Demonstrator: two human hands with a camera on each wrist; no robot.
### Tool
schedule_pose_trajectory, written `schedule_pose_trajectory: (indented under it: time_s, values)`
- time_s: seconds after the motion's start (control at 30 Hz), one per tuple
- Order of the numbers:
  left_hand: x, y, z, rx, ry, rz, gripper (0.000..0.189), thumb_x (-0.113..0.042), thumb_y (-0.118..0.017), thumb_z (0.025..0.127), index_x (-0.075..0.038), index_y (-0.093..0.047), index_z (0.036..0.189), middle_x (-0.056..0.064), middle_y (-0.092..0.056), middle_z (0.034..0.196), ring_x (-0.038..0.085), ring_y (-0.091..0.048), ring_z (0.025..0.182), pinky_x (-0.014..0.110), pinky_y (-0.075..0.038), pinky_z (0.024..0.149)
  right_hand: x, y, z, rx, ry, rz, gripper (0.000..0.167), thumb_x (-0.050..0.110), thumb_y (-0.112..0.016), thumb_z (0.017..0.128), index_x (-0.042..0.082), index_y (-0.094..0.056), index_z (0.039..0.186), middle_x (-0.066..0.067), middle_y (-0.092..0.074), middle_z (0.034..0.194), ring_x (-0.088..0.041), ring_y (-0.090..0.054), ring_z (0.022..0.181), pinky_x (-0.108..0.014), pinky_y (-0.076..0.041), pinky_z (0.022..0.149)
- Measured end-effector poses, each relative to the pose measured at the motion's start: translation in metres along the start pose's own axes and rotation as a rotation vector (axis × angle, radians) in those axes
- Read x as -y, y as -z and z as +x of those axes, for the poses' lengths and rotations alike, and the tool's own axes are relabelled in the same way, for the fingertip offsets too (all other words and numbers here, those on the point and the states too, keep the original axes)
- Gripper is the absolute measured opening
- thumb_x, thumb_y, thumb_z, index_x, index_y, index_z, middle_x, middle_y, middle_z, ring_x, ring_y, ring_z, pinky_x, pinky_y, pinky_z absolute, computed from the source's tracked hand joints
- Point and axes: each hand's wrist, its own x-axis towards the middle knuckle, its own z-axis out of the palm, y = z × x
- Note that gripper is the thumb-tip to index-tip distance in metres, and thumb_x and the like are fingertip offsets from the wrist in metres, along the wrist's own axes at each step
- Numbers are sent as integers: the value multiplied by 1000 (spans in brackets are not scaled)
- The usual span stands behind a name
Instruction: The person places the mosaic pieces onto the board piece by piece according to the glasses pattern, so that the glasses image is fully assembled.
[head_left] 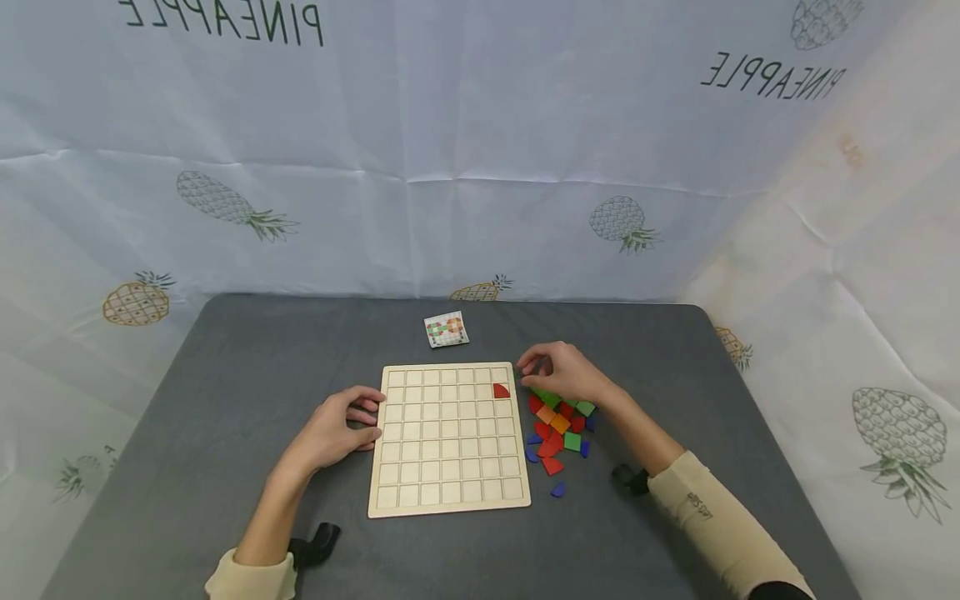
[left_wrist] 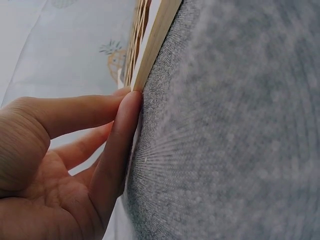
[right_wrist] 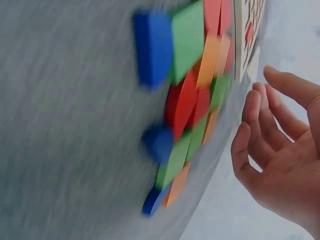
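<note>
A pale wooden grid board [head_left: 450, 442] lies flat on the table, with one red quarter-circle piece [head_left: 501, 391] in a cell near its far right corner. At the board's left edge, my left hand [head_left: 333, 429] pinches the rim between thumb and fingers; the left wrist view shows the fingertips right on the edge of the board. My right hand [head_left: 566, 372] hovers beside the far right corner with fingers loosely bent. No piece shows between its thumb and fingers [right_wrist: 250, 112] in the right wrist view. Colored tiles, including a green square [head_left: 573, 442], lie below that hand.
The pile of red, orange, green and blue pieces spreads along the board's right side, with a blue piece [head_left: 558, 490] apart at the near end. A small printed pattern card [head_left: 446, 330] lies beyond the board on the grey tabletop [head_left: 285, 350]. Pineapple-print curtains [head_left: 450, 125] surround the table.
</note>
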Motion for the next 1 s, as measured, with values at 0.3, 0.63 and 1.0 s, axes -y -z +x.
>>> schedule_pose_trajectory:
  time_s: [0.3,0.63,1.0]
  values:
    - [-1,-1,0,-8,3,1,52,4,-81,91,5,-62,139,25,-63,128,31,-70,109,32,-69,70,-36,25,-17,31,-48,10,28,11,-82,94,1,-78,120,-15,-79,112,-13,-66,79,-23,-57,67]
    - [-1,0,0,-6,7,-15,51,6,-80,91,5,-63,139,25,-63,128,31,-69,108,31,-68,70,-54,31,-22,107,-4,-7,29,11,-81,95,2,-79,123,-16,-77,112,-6,-59,74,-21,-54,66]
    - [-2,-1,0,-8,17,-20,50,6,-80,91,5,-63,138,24,-62,127,30,-69,107,31,-68,70,-64,36,-15,113,-10,-21,25,15,-82,97,3,-79,119,-12,-77,107,-9,-63,77,-22,-57,68]
